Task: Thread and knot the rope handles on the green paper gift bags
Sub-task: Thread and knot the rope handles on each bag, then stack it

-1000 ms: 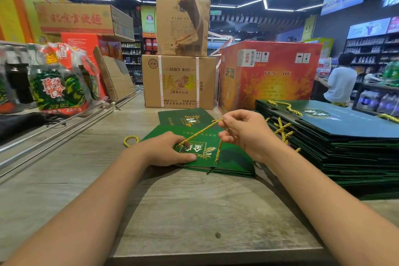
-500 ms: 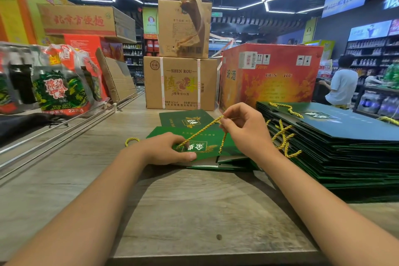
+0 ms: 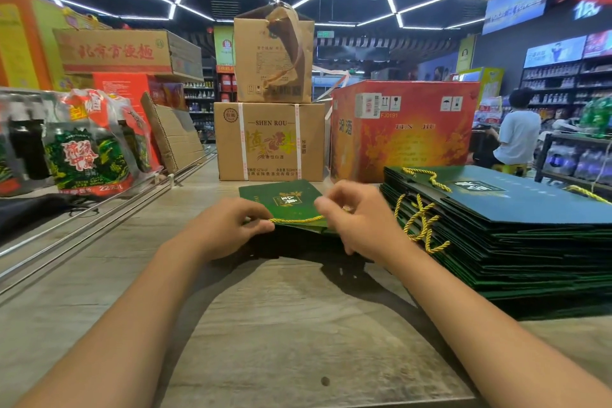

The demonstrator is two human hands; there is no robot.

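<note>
Hands (image 3: 231, 228) (image 3: 361, 219) hide both rope (image 3: 296, 220) ends over green bag (image 3: 281, 199).

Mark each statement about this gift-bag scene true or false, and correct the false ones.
1. A yellow rope stretches between the left hand and the right hand. True.
2. The stack of green bags lies to the person's left. False: it lies to the right.
3. The green bag being worked on stands upright. False: it lies flat on the wooden counter.
4. Two brown cartons are stacked behind the bag. True.
</note>
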